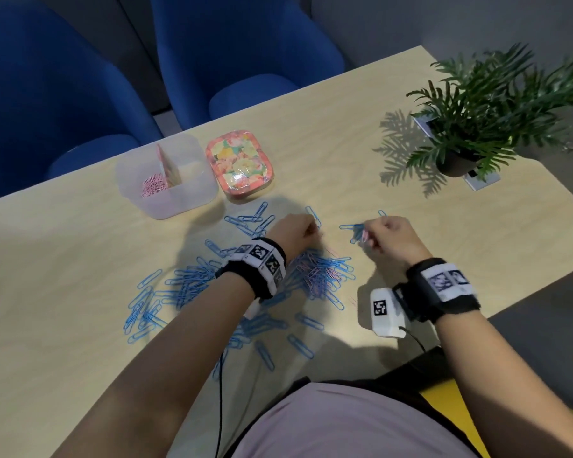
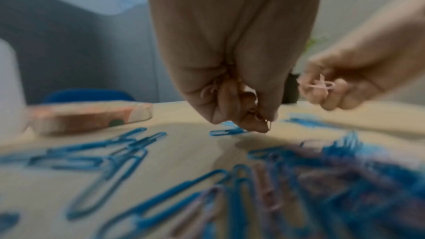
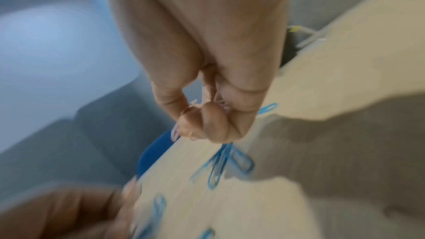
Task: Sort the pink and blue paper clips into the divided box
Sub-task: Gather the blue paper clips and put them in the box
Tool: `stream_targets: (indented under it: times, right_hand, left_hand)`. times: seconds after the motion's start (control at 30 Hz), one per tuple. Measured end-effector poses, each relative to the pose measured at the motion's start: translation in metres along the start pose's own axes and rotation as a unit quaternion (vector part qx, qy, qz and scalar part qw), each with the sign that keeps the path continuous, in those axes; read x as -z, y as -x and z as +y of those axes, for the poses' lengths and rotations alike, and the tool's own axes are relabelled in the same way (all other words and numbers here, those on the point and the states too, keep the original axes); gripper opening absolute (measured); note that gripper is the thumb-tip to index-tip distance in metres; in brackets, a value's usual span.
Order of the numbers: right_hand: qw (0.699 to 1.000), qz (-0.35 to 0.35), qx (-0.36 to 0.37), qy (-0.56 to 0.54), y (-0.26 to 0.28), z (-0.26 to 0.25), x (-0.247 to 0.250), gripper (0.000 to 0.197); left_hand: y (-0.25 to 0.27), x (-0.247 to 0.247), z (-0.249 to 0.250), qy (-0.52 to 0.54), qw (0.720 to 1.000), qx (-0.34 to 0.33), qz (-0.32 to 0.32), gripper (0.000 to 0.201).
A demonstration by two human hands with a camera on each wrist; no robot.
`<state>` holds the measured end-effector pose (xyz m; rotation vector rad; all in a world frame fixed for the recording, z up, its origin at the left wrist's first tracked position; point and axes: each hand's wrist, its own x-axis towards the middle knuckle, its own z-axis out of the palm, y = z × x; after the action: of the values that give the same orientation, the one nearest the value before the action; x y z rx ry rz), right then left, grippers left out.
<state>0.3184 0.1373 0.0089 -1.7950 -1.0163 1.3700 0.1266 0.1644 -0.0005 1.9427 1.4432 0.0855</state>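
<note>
The pink paper clips (image 1: pixel 153 186) already sorted lie in the left compartment of the divided box (image 1: pixel 192 196), a clear tub at about ten o'clock on the table (image 1: pixel 361 150), split by an upright pink card (image 1: pixel 169 166); what the right compartment holds cannot be made out. The blue paper clips (image 1: pixel 192 279) sprawl in a broad heap at the table's middle, with some pink ones mixed into the thicker clump toward four o'clock of the heap.

The left hand (image 1: pixel 293 231) hovers just past the heap, its fingers (image 2: pixel 253 124) curled and bunched, pinching small pink clips at the tips just above the wood. The right hand (image 1: pixel 391 236), near it at three o'clock, has its fingers (image 3: pixel 214 126) curled into a loose fist round a few pink clips (image 2: pixel 318 84), over a small cluster of blue ones lying on the table.

Just beside the box, at its three o'clock, sits a floral lid (image 1: pixel 240 163), flat on the table. A potted plant (image 1: pixel 487 104) stands well apart at two o'clock. Two blue chairs (image 1: pixel 232 51) stand beyond the far edge at twelve.
</note>
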Motion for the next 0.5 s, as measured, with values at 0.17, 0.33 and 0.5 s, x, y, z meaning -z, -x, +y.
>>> stream_targets:
  times: [0.17,0.33,0.5]
  right_hand:
    - [0.967,0.004,-0.058,-0.247,0.004,0.005,0.039,0.022]
    - [0.938,0.002,-0.118,-0.325,0.007,0.007,0.041,0.027]
    - [0.927,-0.013,-0.158,-0.341,0.012,0.004,0.025,0.032]
  left_hand:
    - [-0.002,0.005,0.011,0.313,0.942,0.105,-0.06,0.02]
    - [-0.011,0.0,0.016,0.45,0.868,0.201,-0.065,0.028]
    - [-0.002,-0.006,0.018,0.142,0.989,0.022,-0.044,0.018]
